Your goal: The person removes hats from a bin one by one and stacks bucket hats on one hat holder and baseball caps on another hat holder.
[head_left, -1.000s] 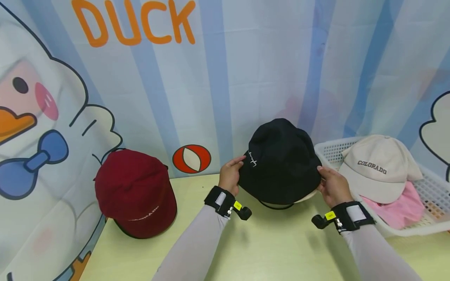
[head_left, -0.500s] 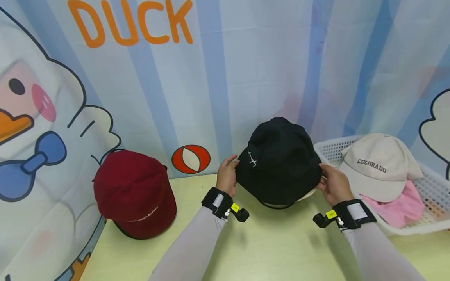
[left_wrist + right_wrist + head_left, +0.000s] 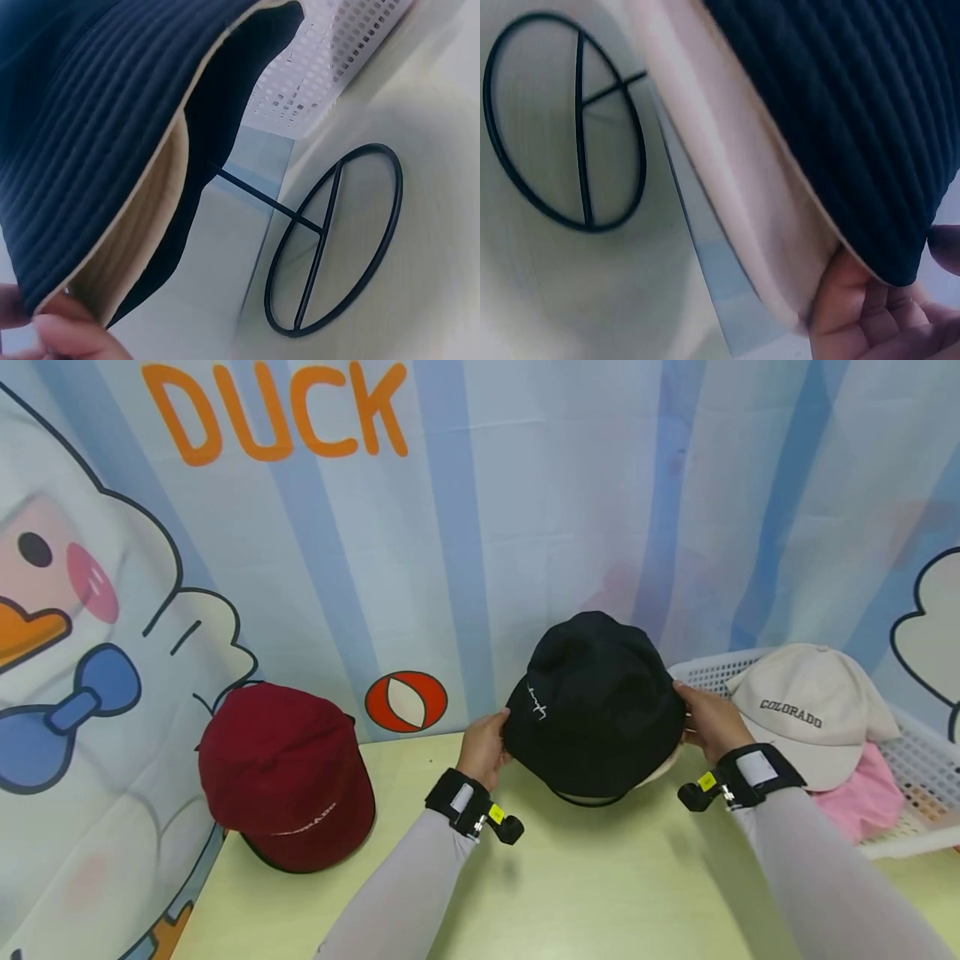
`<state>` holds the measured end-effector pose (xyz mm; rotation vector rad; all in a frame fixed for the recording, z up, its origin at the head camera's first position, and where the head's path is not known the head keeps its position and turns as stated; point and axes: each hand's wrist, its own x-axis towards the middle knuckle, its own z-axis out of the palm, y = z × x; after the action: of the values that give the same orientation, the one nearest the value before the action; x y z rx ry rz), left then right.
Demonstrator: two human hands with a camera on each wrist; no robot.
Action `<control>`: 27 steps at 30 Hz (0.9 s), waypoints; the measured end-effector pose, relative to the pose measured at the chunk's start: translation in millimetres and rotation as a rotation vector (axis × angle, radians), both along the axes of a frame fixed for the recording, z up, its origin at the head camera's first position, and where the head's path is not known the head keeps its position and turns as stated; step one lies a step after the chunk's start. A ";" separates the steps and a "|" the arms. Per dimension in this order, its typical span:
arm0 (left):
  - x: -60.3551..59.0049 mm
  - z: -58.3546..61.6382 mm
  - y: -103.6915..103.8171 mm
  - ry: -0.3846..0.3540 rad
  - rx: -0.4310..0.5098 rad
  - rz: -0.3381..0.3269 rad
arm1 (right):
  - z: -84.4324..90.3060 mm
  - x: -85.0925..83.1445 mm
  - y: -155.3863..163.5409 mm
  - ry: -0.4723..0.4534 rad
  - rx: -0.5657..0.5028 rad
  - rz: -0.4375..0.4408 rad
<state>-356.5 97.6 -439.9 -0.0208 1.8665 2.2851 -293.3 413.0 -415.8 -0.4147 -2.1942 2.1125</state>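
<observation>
The black bucket hat (image 3: pixel 596 706) sits raised on a black wire stand (image 3: pixel 334 240) near the back edge of the pale table (image 3: pixel 600 893), close to the striped backdrop (image 3: pixel 525 485). The left hand (image 3: pixel 483 747) pinches the hat's brim on its left side, fingers curled at the cream underside; the right hand (image 3: pixel 705 720) grips the brim on the opposite side, thumb on the dark top. The stand's ring base lies flat on the table under the hat. Just beside the right hand is the rim of a white basket (image 3: pixel 911 827) holding a beige cap (image 3: pixel 813 714). A maroon cap (image 3: pixel 288 772) stands well apart to the left, with bare tabletop between it and the left hand.
</observation>
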 end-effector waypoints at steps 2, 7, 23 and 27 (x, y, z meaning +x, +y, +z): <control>-0.1 0.8 1.0 0.023 -0.013 0.009 | 0.2 -3.4 -0.2 -0.002 0.081 -0.002; 0.4 5.2 4.0 0.070 -0.025 0.037 | -1.4 -9.3 -2.9 -0.008 0.235 -0.050; -6.9 -3.6 11.8 0.019 -0.066 0.035 | -26.7 -12.5 -15.1 -0.069 0.359 -0.086; -6.0 -2.8 12.2 0.017 -0.072 0.025 | -35.6 -14.1 -19.9 -0.070 0.291 -0.108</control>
<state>-362.6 109.8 -442.8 -0.0360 1.9674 2.2397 -307.4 393.1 -451.4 -0.5746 -2.4079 1.7156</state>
